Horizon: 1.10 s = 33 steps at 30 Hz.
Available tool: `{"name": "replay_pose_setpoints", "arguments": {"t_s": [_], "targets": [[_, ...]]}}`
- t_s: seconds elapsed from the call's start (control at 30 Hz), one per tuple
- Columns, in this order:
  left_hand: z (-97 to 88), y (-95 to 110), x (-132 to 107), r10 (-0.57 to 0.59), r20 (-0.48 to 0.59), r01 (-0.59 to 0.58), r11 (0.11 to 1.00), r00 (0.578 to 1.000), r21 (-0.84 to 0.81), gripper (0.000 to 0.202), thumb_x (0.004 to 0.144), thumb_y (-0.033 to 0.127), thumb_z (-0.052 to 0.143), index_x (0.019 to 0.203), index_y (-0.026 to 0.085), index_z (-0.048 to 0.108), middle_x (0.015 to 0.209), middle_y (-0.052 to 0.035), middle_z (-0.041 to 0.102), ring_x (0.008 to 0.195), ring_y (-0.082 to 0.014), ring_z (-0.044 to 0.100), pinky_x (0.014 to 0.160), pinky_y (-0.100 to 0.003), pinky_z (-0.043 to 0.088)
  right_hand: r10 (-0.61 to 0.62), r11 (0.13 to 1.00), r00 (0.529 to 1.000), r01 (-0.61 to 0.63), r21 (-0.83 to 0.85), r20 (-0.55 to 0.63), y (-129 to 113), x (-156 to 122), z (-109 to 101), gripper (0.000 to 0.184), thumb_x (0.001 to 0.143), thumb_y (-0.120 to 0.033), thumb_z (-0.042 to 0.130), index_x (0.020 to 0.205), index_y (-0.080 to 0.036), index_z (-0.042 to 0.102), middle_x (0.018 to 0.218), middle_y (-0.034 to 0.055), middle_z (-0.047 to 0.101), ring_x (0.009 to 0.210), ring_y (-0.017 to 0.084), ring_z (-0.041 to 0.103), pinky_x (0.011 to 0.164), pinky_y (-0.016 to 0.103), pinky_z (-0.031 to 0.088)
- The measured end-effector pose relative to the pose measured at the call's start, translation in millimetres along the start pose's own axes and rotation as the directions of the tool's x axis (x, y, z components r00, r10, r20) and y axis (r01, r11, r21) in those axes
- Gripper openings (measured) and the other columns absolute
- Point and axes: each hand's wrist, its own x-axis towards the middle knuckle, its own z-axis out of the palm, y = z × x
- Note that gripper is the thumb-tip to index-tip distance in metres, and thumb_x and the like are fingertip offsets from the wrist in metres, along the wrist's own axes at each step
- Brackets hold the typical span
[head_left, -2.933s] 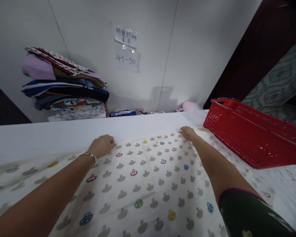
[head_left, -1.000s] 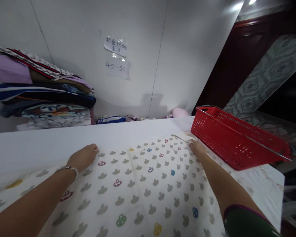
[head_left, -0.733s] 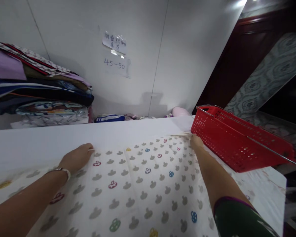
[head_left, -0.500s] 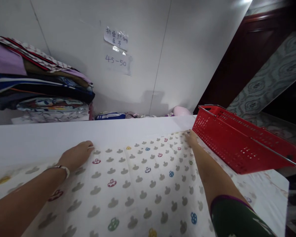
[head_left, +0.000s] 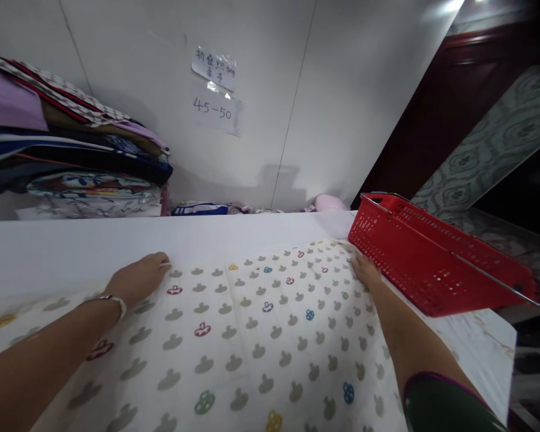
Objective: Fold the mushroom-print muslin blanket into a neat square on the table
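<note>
white printed cloth (head_left: 261, 324) | left hand (head_left: 137, 281) flat, unmoved | right hand (head_left: 365, 270) flat, slid nearer beside red basket (head_left: 432, 258)

A long white worktop (head_left: 72, 249) fills the width of the view. A cream cloth (head_left: 261, 336) printed with small grey shapes, and a few in red, blue, green and yellow, lies spread flat over the near part of it. A crease runs down the cloth's middle. Along the far side, a bare white strip of the worktop shows. At the right end sits a red plastic basket (head_left: 432, 270) with perforated walls and a metal handle, just beside the cloth's far right corner.
</note>
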Motion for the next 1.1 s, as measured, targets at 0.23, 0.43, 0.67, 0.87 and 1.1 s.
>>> {"name": "replay_pose_setpoints", "arguments": {"t_s": [0.23,0.43,0.67,0.87,1.1], "targets": [[1.3,-1.4,-0.1,0.001,0.007,-0.001,1.0,1.0,-0.012,0.032,0.087,0.037,0.026,0.096,0.018,0.051,0.107,-0.0092,0.059,0.09,-0.0224,0.055,0.073,-0.032,0.038,-0.013,1.0,0.996,0.014,-0.014,0.083,-37.6,8.9,5.4,0.059,0.089,-0.056,0.019,0.139,-0.027,0.032,0.149,0.0056,0.021,0.134,0.027,0.018,0.103,0.057,0.018],[0.4,-3.7,0.3,0.015,-0.015,-0.016,0.999,1.0,-0.039,0.034,0.087,0.038,0.026,0.098,0.018,0.052,0.108,-0.0091,0.058,0.093,-0.0229,0.054,0.077,-0.034,0.038,0.076,0.997,0.994,-0.075,-0.013,0.079,-19.2,5.3,2.5,0.06,0.088,-0.058,0.019,0.139,-0.029,0.029,0.149,0.0065,0.02,0.133,0.031,0.019,0.1,0.061,0.018],[6.6,-13.6,-12.1,0.159,-0.17,-0.157,0.987,0.973,0.023,0.044,0.085,0.038,0.033,0.116,0.014,0.052,0.125,-0.0114,0.052,0.112,-0.0245,0.048,0.096,-0.038,0.036,-0.046,0.988,0.998,0.04,-0.146,-0.038,7.2,-48.7,3.1,0.05,0.09,-0.049,0.021,0.13,-0.028,0.041,0.14,0.0073,0.037,0.129,0.025,0.03,0.1,0.053,0.025],[23.8,-15.3,-103.5,0.336,-0.23,-0.347,0.938,0.913,-0.009,0.043,0.083,0.042,0.039,0.116,0.021,0.058,0.134,-0.007,0.048,0.122,-0.0237,0.043,0.105,-0.037,0.032,0.017,0.989,0.999,-0.021,-0.144,-0.031,113.5,-128.7,16.7,0.057,0.085,-0.054,0.022,0.131,-0.029,0.045,0.141,0.0051,0.038,0.132,0.025,0.029,0.101,0.052,0.03],[50.7,7.0,-283.9,0.535,-0.247,-0.557,0.83,0.808,-0.021,0.038,0.083,0.041,0.048,0.12,0.036,0.055,0.132,-0.0004,0.051,0.116,-0.0204,0.051,0.095,-0.034,0.047,0.045,0.999,0.996,-0.047,-0.018,-0.071,198.7,-203.4,11.4,0.052,0.08,-0.049,0.028,0.117,-0.028,0.059,0.13,0.0058,0.051,0.125,0.024,0.04,0.101,0.04,0.036]]}}
